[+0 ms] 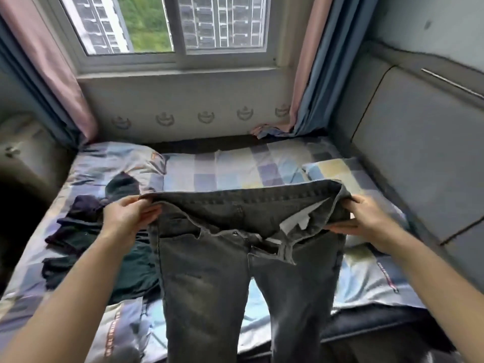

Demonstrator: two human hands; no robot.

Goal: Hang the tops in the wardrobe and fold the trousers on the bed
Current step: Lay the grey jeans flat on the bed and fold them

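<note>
The person holds a pair of dark grey jeans (235, 258) up over the bed (235, 163), the left hand (128, 218) pinching one end of the waistband and the right hand (366, 221) pinching the other, fingers curled round the cloth on both sides. The waistband is stretched wide and the fly hangs open, with a pale pocket lining showing; the legs drop down toward the near edge of the bed. A heap of dark clothes (104, 244) lies on the checked cover just to the left, partly under the jeans. The step in hand looks like the start of folding. To do it well, the waistband should be kept taut and level, the pocket lining tucked back in, and the two legs brought together seam to seam before the jeans are laid flat on bare cover, away from the heap.
</note>
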